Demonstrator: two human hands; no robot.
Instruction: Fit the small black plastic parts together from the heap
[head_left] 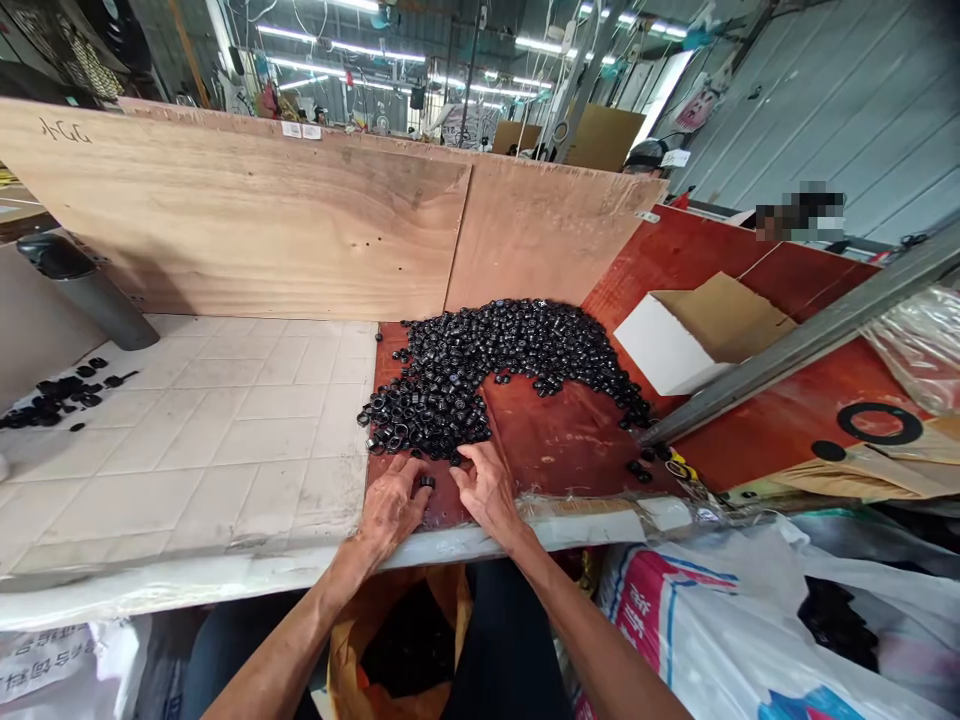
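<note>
Both hands rest at the near edge of the red-brown worktop, side by side and almost touching. The left hand lies palm down with its fingers loosely curled, and a single black ring sits right at its fingertips; whether that grip is closed on the ring or only touching it I cannot tell. The right hand is spread wide and holds nothing, its fingertips on the nearest rim of the heap of small black rings. The heap starts at 12 o'clock from both hands and its long axis curves away toward 2 o'clock, so the right hand is the nearer one. A tile-patterned sheet covers the worktop at 9 o'clock, and an open cardboard box stands at 2 o'clock. Below the edge, at 6 o'clock, hangs an orange bag.
</note>
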